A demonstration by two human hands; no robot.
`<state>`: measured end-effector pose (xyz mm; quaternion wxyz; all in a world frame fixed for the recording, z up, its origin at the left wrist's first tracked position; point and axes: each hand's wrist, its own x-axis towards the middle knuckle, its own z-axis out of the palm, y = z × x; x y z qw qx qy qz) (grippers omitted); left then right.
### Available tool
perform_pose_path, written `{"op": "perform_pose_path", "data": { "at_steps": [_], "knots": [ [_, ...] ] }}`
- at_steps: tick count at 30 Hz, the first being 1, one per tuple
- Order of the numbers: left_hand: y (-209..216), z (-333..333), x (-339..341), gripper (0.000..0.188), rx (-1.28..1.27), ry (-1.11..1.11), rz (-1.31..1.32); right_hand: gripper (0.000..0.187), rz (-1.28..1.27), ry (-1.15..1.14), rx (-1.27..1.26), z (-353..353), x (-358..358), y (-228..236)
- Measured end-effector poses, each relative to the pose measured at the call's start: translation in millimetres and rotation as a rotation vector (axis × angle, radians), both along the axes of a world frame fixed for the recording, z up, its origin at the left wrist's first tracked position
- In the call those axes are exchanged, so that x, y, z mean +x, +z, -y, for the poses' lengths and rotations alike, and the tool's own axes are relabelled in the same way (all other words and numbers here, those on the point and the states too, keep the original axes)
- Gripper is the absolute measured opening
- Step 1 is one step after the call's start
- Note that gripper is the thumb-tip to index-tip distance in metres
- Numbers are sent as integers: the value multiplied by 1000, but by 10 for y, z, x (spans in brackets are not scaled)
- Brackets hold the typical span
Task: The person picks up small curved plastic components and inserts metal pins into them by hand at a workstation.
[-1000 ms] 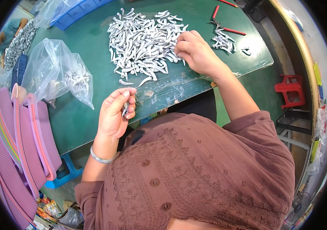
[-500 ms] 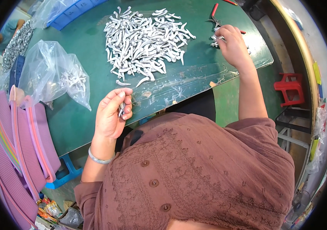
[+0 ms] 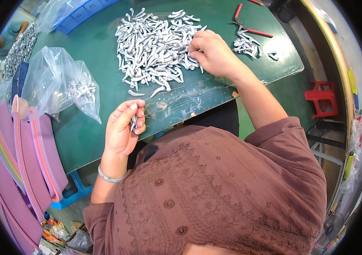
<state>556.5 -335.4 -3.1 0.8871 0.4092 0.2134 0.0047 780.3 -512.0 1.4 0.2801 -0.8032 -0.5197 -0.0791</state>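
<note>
A big heap of small silvery, horn-shaped metal pieces lies spread on the green table. My left hand is raised at the table's near edge, thumb and fingers closed round one curved silver piece with a ridged surface. Just beyond it lie two loose pieces apart from the heap, one of them a ridged horn-shaped piece. My right hand is at the heap's right edge with its fingers bent together; its fingertips and anything between them are hidden.
Red-handled pliers lie at the far right, beside a smaller cluster of silver pieces. Clear plastic bags with pieces inside sit on the left. A blue crate stands at the back left, a red stool beyond the table's right.
My right hand has moved left from the small cluster by the pliers to the big heap's right edge, uncovering that cluster. My left hand stays nearly still, holding its piece.
</note>
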Motion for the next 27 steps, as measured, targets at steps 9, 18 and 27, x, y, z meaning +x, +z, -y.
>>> {"op": "perform_pose_path", "data": {
  "at_steps": [9, 18, 27],
  "knots": [
    [44, 41, 40, 17, 66, -9, -48, 7, -1093, 295, 309, 82, -140, 177],
    [266, 210, 134, 16, 101, -57, -9, 6, -1096, 480, 329, -197, -750, 108],
    [246, 172, 41, 12, 119, -30, -26, 7, -1305, 396, 354, -272, -904, 72]
  ]
}}
